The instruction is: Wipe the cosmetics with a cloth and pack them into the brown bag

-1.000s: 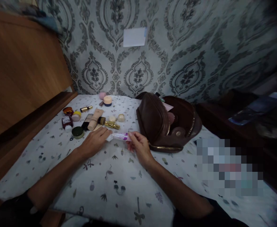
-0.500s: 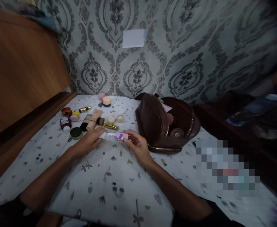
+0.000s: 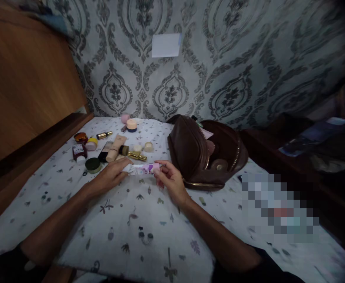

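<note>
The tube is white and purple, the bag dark brown.

I'm counting two hands and one purple-and-white tube mid-frame, one brown bag at centre-right, two gold-toned tubes and one beige tube at centre-left, and one white card upper-centre.

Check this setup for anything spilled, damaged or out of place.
Nothing plainly stands out: I see no spill or damage. The bag gapes unzipped, but that seems ordinary; the pixelated patch at right can't be judged.

The wall is patterned — wooden furniture left.
</note>
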Tool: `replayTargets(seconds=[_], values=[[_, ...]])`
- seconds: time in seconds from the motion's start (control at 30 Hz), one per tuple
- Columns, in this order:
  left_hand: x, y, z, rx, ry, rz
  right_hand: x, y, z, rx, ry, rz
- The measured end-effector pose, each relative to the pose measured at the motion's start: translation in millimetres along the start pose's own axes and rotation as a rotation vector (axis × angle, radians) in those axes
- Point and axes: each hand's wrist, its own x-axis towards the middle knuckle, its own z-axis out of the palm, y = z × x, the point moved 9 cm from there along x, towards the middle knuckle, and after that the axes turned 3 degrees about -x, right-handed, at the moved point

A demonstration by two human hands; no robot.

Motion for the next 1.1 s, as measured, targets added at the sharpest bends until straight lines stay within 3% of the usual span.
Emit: replayTargets(seconds=[0.1, 0.43, 0.87, 1.0, 1.1], values=[[-0.2, 1.6, 0.0, 0.011, 0.015, 0.005, -0.3, -1.6, 3.7, 0.024, -0.016, -0.012], [-0.2, 17.6, 3.4, 0.076, 0.043, 0.080, -2.4, 8.2, -4.1, 0.123, 0.103, 0.128], [-0.5, 11.3, 7.5, -0.086, 0.084, -0.021, -1.5, 4.1, 0.3, 0.214, 0.069, 0.096], [1.8, 16.0, 19.8, -0.259, 0.024, -0.122, -3.6, 4.0, 6.7, 0.163, 0.026, 0.080], [2.6, 20.8, 24.6, -0.271, -0.012, -0.108, -3.8, 2.3, 5.9, 0.087, 0.043, 0.040]])
